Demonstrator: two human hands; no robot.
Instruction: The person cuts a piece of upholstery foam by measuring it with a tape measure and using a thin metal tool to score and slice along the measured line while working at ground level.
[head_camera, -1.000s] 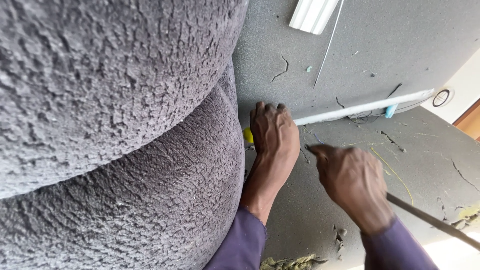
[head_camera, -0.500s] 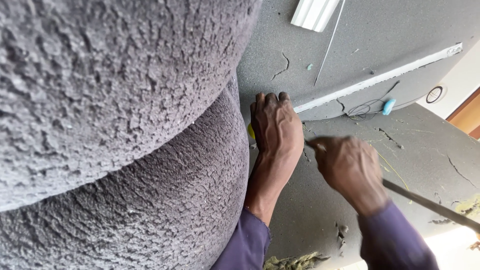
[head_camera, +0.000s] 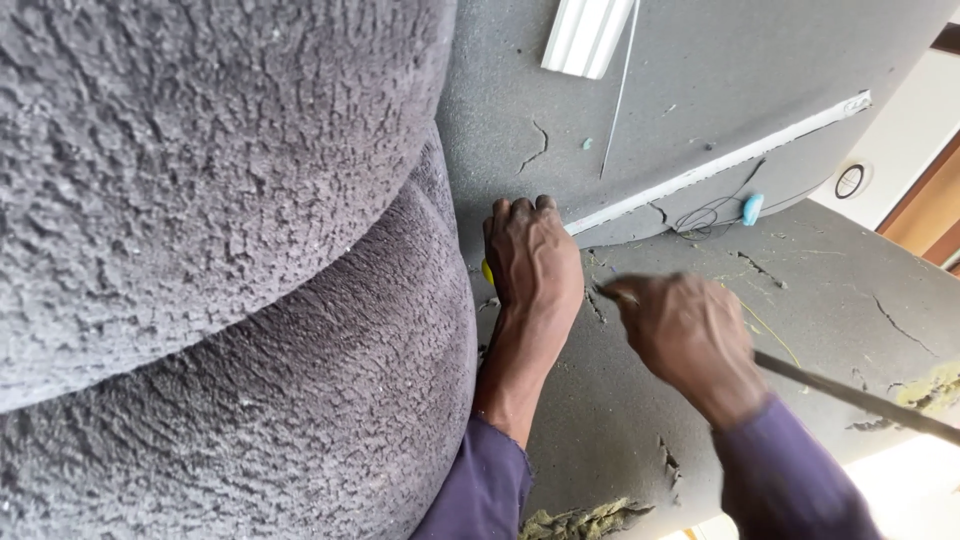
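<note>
My left hand (head_camera: 532, 262) lies knuckles-up against a grey fabric panel (head_camera: 700, 90), right beside the plush grey cushion (head_camera: 220, 270). Its fingers curl over a small yellow object (head_camera: 487, 272), most of which is hidden under the palm. My right hand (head_camera: 688, 338) is a little to the right and slightly lower, blurred by motion. It grips a long thin dark rod (head_camera: 850, 395) that runs off toward the lower right. The rod's front end is by the panel, just right of my left hand. Both sleeves are purple.
A white strip (head_camera: 720, 165) crosses the panel, with thin wires and a small blue object (head_camera: 752, 208) beside it. A white ribbed piece (head_camera: 585, 35) is at the top. The fabric has several tears (head_camera: 535, 150). Greenish foam scrap (head_camera: 585, 520) shows at the bottom; a wooden door (head_camera: 930, 205) stands right.
My right hand has shifted slightly left, closer to my left hand, and is now blurred. My left hand stays pressed in the same spot. The view has tilted a little.
</note>
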